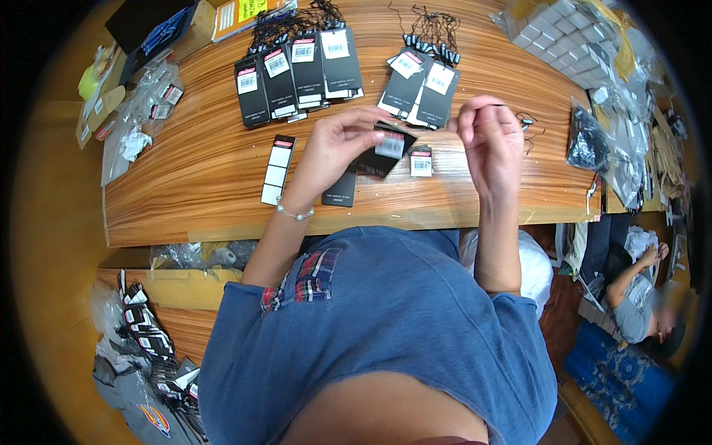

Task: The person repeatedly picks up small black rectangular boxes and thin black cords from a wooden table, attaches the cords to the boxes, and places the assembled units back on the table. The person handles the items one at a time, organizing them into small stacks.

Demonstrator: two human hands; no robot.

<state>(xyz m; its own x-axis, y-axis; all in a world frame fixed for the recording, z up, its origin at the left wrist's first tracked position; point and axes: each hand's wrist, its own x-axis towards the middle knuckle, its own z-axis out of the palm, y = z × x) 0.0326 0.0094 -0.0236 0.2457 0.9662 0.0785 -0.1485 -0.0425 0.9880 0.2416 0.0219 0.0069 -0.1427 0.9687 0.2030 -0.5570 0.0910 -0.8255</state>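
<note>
My left hand [345, 137] is closed with thumb and fingers on black hang tags [388, 146], slightly blurred, the front one bearing a white barcode sticker. Under that hand another black hang tag [340, 190] lies on the table. Raised to the right, my right hand [491, 133] has its fingers curled together in a pinch; what they hold, if anything, is too small to make out. Between the hands lies a small stack of barcode labels [420, 162]. A white label strip [277, 170] with a red and black top lies left of my left wrist.
Behind my hands lie stacks of black tags [282, 85] and two more stacks [434, 93], all with black strings. Loose strings [526, 122] are right of my right hand, then a bagged black bundle [587, 137]. White boxes [552, 33] stand far right. Another person [641, 297] sits at right.
</note>
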